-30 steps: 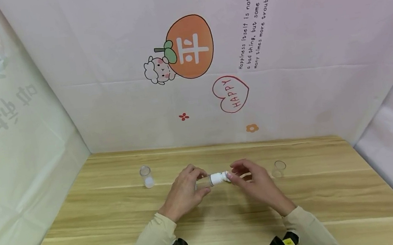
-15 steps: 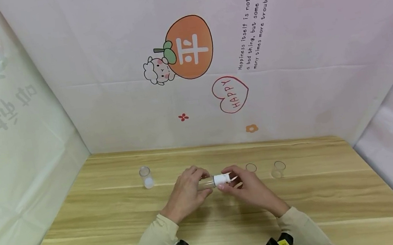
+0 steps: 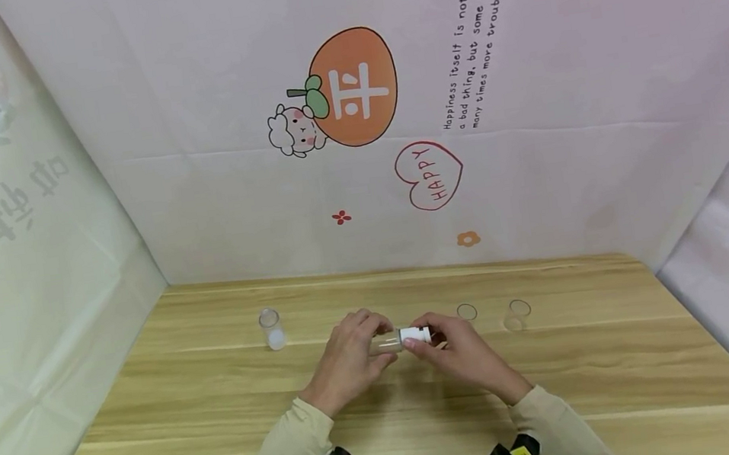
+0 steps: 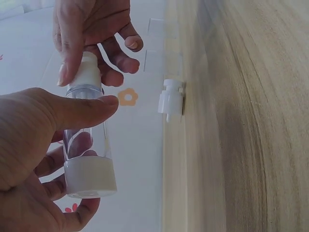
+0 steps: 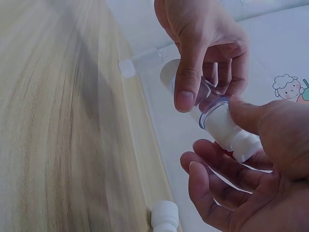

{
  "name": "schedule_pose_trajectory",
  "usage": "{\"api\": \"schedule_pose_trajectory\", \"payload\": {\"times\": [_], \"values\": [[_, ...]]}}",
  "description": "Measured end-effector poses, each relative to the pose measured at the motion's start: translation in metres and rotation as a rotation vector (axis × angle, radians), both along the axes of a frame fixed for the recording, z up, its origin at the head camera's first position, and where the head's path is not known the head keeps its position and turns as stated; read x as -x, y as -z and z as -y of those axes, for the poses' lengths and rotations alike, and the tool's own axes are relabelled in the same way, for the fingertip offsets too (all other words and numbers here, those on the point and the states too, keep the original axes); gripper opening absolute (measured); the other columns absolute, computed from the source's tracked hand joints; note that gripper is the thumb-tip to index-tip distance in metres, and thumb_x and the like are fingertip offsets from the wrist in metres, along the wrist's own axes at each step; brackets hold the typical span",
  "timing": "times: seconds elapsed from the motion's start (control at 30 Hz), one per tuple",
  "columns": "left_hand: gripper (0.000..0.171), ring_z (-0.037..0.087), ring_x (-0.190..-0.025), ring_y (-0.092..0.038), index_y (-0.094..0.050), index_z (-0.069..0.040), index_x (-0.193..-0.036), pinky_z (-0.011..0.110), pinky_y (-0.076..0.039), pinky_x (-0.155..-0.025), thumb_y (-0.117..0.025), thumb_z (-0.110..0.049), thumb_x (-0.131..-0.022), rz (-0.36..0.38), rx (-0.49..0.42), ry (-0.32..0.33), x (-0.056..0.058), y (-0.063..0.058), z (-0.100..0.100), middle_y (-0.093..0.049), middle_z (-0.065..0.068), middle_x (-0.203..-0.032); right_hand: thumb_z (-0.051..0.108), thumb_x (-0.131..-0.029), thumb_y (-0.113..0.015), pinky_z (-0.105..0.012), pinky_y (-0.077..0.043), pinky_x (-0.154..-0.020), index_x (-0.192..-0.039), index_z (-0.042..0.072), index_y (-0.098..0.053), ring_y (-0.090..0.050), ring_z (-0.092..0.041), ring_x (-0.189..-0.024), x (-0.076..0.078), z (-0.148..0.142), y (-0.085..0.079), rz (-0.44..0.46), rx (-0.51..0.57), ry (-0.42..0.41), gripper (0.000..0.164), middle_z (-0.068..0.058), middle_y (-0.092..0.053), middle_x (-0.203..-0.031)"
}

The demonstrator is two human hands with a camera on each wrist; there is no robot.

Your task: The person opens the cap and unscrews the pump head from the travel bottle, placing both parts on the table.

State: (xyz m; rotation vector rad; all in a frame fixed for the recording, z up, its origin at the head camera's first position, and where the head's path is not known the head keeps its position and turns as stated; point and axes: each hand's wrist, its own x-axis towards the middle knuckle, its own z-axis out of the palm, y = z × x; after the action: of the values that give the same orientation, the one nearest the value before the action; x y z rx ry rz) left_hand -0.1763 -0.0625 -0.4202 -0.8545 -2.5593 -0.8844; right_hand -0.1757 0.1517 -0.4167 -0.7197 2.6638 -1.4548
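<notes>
My left hand (image 3: 349, 358) grips the clear body of a small pump bottle (image 3: 385, 344), its thumb pressed along the side near the collar. The bottle lies on its side in the head view, with its white base (image 4: 91, 176) towards the left palm. At the other end, my right hand (image 3: 458, 351) pinches the white pump head (image 3: 414, 335) between thumb and fingers. The remaining right fingers spread loosely below it in the right wrist view. Another white pump head (image 4: 171, 98) stands on the table beyond the hands in the left wrist view.
A second clear bottle (image 3: 271, 329) with a white base stands at the back left of the wooden table (image 3: 174, 406). Two clear caps stand at the back right, one cap (image 3: 516, 315) farther right. Patterned white sheets (image 3: 231, 214) close off the back and sides.
My right hand has moved left and closed its fingers round the pump head. The bottle has shifted slightly right in my left hand, and a clear cap behind the right hand has come into view.
</notes>
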Motion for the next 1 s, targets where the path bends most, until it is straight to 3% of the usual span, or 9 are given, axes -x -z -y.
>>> {"api": "schedule_pose_trajectory", "payload": {"times": [0.4, 0.8, 1.0], "values": [[0.034, 0.020, -0.093, -0.061, -0.068, -0.007, -0.108, 0.036, -0.052, -0.080, -0.088, -0.014, -0.081, 0.078, -0.043, 0.028, 0.0006, 0.0026, 0.0012, -0.067, 0.006, -0.102, 0.013, -0.094, -0.074, -0.031, -0.055, -0.070, -0.112, 0.008, -0.067, -0.061, -0.015, -0.082, -0.0003, -0.0016, 0.0041, -0.061, 0.010, -0.014, 0.020, -0.001, -0.066, -0.097], [0.033, 0.023, -0.090, -0.062, -0.069, -0.005, -0.107, 0.035, -0.052, -0.077, -0.088, -0.014, -0.081, 0.134, -0.075, 0.056, -0.0001, 0.0020, 0.0007, -0.067, 0.008, -0.099, -0.001, -0.087, -0.079, -0.029, -0.055, -0.069, -0.111, 0.007, -0.065, -0.059, -0.021, -0.086, -0.0032, -0.0003, 0.0015, -0.052, 0.091, -0.024, 0.029, -0.007, -0.065, -0.103], [0.032, 0.024, -0.089, -0.062, -0.069, -0.005, -0.106, 0.034, -0.051, -0.076, -0.088, -0.015, -0.081, 0.137, -0.075, 0.062, 0.0000, 0.0017, -0.0001, -0.067, 0.007, -0.097, 0.002, -0.088, -0.078, -0.031, -0.057, -0.073, -0.109, 0.007, -0.066, -0.061, -0.020, -0.086, -0.0028, 0.0002, 0.0003, -0.056, 0.128, -0.024, 0.025, -0.008, -0.066, -0.104]]}}
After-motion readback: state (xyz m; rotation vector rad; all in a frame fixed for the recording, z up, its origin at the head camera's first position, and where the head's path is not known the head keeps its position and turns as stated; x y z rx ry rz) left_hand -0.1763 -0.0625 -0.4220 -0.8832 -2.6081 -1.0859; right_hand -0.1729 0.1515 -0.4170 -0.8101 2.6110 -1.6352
